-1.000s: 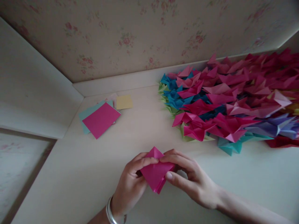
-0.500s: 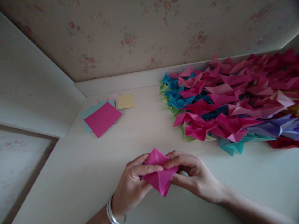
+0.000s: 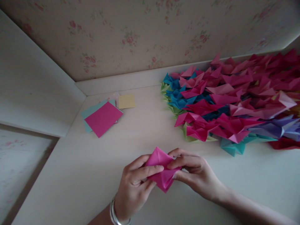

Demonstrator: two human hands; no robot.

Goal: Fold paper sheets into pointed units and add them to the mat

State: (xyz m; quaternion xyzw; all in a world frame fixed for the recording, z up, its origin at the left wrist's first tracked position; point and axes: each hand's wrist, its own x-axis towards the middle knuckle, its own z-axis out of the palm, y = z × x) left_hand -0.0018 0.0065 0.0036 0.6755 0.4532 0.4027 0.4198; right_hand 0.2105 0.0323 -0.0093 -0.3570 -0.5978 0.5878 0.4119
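Note:
A pink folded origami paper (image 3: 158, 157), roughly diamond-shaped with creases, is held between both hands above the white tabletop. My left hand (image 3: 137, 179), with a silver bangle at the wrist, grips its left side. The left index finger lies across the paper's front, and the thumb is at the lower left edge. My right hand (image 3: 194, 173) pinches the right corner, index finger on the front face and thumb along the lower right edge. Layers part slightly near the bottom tip. Fingers behind the paper are partly hidden.
Several folded paper cranes (image 3: 225, 100) in pink, blue, green, purple and teal crowd the right side of the white table (image 3: 145, 125). At left lie a magenta paper sheet (image 3: 103, 119), a teal sheet (image 3: 87, 114) and a yellow square (image 3: 127, 101). Floral wallpaper (image 3: 128, 40) rises behind.
My left thumb has come up onto the lower left edge of the pink paper. The right thumb presses closer to its right edge, and the paper has shifted slightly right.

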